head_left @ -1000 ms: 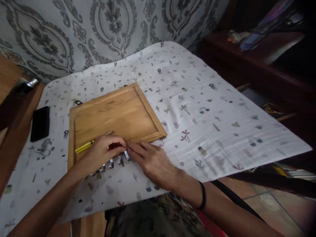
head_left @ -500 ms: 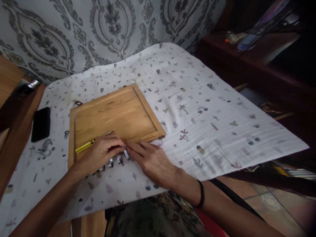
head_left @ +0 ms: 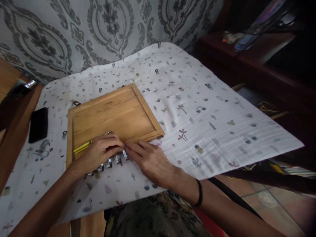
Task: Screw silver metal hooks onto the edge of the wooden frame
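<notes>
A framed wooden board (head_left: 116, 113) lies flat on the patterned white cloth (head_left: 197, 108). Along its near edge stands a row of several curved metal hooks (head_left: 117, 159). My left hand (head_left: 101, 149) rests over that edge, thumb and forefinger pinched together. Beside it, my right hand (head_left: 150, 161) has its fingertips closed at the same spot, by the rightmost hook. Whatever they pinch is too small and hidden to make out. A yellow-handled screwdriver (head_left: 82, 147) lies on the board, partly covered by my left hand.
A black phone (head_left: 38, 125) lies on the cloth at the left. Behind the table hangs a grey patterned curtain or wall covering (head_left: 111, 26). Dark red furniture (head_left: 247, 65) with items on it stands at the right. A small dark metal tab (head_left: 76, 103) sticks out from the board's far edge.
The whole view has shifted slightly, so everything sits a little further left. Both hands keep the same pinch at the board's near edge.
</notes>
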